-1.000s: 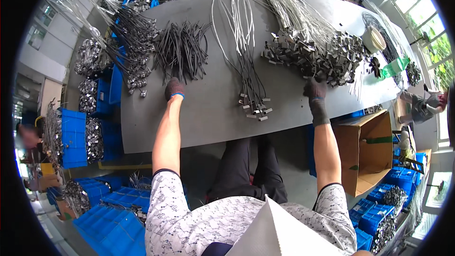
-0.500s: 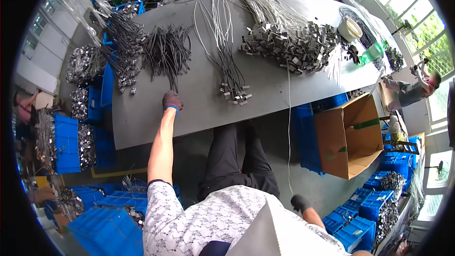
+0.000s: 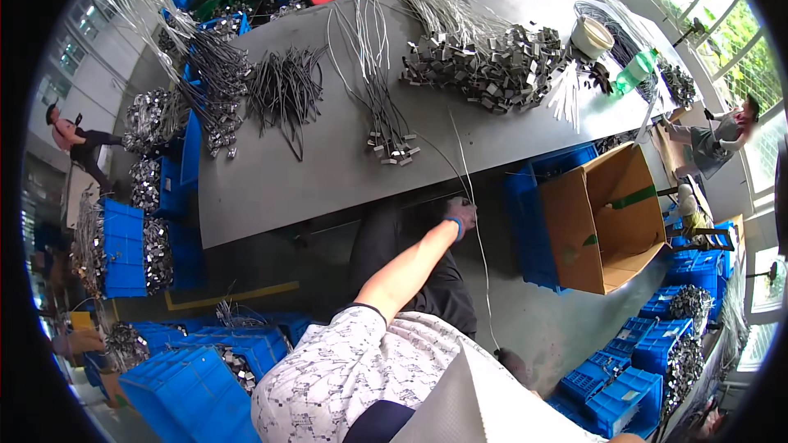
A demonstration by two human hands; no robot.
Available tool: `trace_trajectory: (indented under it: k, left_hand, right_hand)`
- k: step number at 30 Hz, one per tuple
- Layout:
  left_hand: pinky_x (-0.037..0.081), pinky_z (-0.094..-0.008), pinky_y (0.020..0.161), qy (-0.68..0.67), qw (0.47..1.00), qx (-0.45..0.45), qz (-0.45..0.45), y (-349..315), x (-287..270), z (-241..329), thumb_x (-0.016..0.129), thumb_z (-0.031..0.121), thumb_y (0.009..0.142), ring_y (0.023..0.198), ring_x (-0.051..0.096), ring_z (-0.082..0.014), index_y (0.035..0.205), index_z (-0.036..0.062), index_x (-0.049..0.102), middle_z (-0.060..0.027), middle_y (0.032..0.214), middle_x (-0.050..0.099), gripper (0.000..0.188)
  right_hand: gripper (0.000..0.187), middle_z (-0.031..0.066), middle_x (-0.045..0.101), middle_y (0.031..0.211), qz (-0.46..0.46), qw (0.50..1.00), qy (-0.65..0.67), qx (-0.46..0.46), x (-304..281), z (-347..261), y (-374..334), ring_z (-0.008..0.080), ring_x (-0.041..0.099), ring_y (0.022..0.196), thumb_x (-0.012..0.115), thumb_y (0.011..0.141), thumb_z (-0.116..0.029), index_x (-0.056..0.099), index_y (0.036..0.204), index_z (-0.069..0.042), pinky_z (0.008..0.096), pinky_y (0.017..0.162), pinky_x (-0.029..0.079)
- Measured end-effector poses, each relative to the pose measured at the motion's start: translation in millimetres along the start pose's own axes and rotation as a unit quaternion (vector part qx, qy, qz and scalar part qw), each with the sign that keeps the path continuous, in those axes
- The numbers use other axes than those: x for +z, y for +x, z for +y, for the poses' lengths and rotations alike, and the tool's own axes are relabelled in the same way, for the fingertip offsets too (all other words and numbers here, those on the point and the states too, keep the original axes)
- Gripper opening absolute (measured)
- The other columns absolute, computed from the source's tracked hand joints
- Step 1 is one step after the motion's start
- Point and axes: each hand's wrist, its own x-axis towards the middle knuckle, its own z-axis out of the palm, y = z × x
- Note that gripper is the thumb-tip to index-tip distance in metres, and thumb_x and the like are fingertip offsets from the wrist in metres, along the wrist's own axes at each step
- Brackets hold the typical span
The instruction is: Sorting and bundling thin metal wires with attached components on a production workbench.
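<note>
left hand [image 3: 462, 215] grip clamped on thin wire [image 3: 480, 262], hanging near-vertical off table edge [image 3: 328, 209].

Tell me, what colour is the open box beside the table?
Brown cardboard box, seen in the head view.

You wear a short-sleeved shirt [image 3: 353, 369], pale with a fine dark scribbled print and a dark band at the sleeve's edge. Your trousers [image 3: 427, 279] are dark. Your one visible hand [image 3: 461, 215] wears a dark glove with a blue cuff.
</note>
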Motion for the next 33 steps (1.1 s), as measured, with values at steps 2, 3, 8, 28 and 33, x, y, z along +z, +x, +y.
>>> trace_trajectory:
  k: [2,3,8,28,33]
  left_hand:
    - [0.059,-0.0385,0.060,-0.274,0.953,-0.114,0.060,-43.9,60.0,55.9,0.059,0.010,0.095,0.068,0.068,-0.0224,0.101,0.0090,0.054,-0.0092,0.078,0.064,0.009]
    - [0.059,-0.0374,0.058,-0.272,0.960,-0.029,0.061,-50.1,60.9,79.1,0.059,0.010,0.096,0.066,0.068,-0.0225,0.100,0.0082,0.054,-0.0093,0.077,0.064,0.007]
    - [0.053,-0.0322,0.048,-0.185,0.942,0.202,0.192,-27.3,1.1,205.1,0.056,0.016,0.099,0.055,0.065,-0.0184,0.088,0.0040,0.055,-0.0088,0.070,0.066,0.016]
    - [0.050,-0.0282,0.067,0.001,0.998,0.049,0.034,-74.9,-54.2,96.4,0.073,0.019,0.083,0.072,0.063,-0.0111,0.089,0.0002,0.071,-0.0037,0.076,0.069,0.020]
    - [0.051,-0.0303,0.066,0.043,0.990,0.110,0.082,-87.4,-59.7,124.0,0.073,0.020,0.084,0.070,0.064,-0.0107,0.084,0.0013,0.073,-0.0066,0.076,0.072,0.019]
  right_hand:
    - [0.033,0.0182,0.068,0.115,-0.033,0.998,0.015,0.058,37.9,42.0,-15.8,0.0359,0.064,0.110,0.056,0.088,-0.017,0.068,0.119,-0.015,0.0440,0.092,0.052]
    - [0.034,0.0170,0.068,0.116,-0.076,0.994,-0.001,0.077,53.3,62.6,-20.2,0.0352,0.064,0.110,0.056,0.087,-0.017,0.068,0.119,-0.016,0.0436,0.093,0.052]
    - [0.036,0.0148,0.066,0.123,-0.121,0.984,-0.122,0.041,81.3,136.7,5.1,0.0339,0.061,0.117,0.057,0.087,-0.019,0.067,0.121,-0.017,0.0433,0.097,0.050]
    - [0.038,0.0241,0.068,0.107,0.230,0.906,0.208,-0.289,-89.5,-173.4,132.1,0.0346,0.067,0.102,0.057,0.098,-0.032,0.060,0.121,-0.001,0.0396,0.083,0.051]
    - [0.042,0.0223,0.066,0.103,0.297,0.807,0.335,-0.385,-177.9,-339.8,187.2,0.0352,0.065,0.102,0.052,0.101,-0.029,0.051,0.131,0.001,0.0376,0.083,0.051]
